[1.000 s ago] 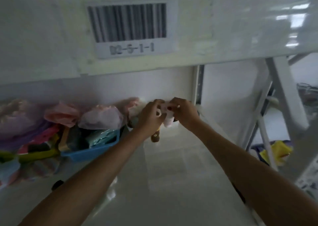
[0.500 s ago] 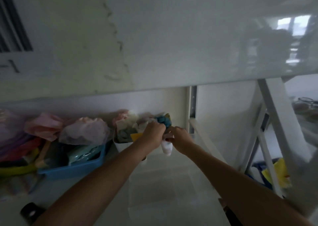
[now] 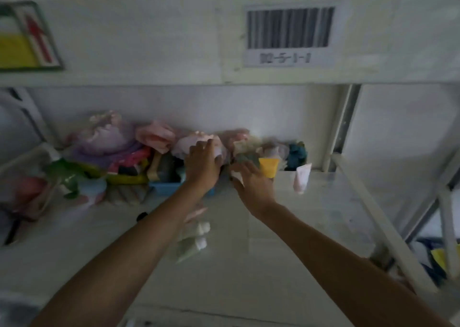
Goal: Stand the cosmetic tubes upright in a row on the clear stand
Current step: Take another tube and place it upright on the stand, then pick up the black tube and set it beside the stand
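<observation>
White shelving [image 3: 249, 264] is being viewed from above, with a barcode label [image 3: 290, 34] at 1 o'clock on the beam overhead. A pale pink cosmetic tube [image 3: 301, 178] is being left standing cap-down at 2 o'clock on the clear stand [image 3: 336, 202], untouched. Two pale green tubes [image 3: 193, 240] are lying near the centre, below the left forearm. The left hand [image 3: 202, 166] is being closed around something pale at 12 o'clock; what it is cannot be told. The right hand [image 3: 251, 181] is being held spread and empty, just beside a yellow tube [image 3: 268, 167].
</observation>
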